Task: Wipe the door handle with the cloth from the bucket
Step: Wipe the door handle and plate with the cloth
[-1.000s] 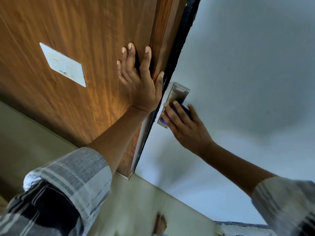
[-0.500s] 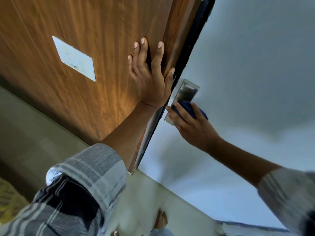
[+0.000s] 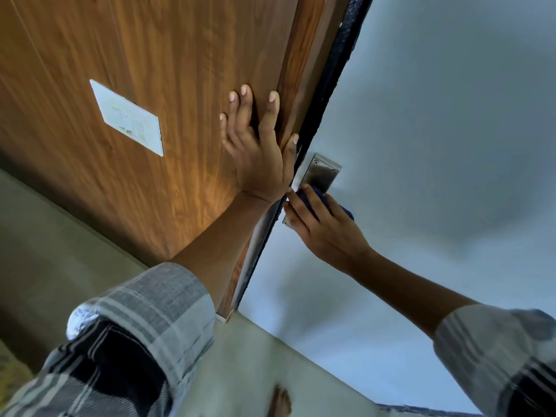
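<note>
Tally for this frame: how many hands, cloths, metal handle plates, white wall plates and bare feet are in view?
Hands: 2, left hand flat on the wooden panel, right hand holding the cloth
Blue cloth: 1
Metal handle plate: 1
White wall plate: 1
Bare foot: 1
Total: 6

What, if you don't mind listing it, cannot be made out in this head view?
- Door handle itself: covered by the right hand and blue cloth; only the metal plate shows.
- Bucket: out of frame.
- Print on the white label: too blurred to read.
</note>
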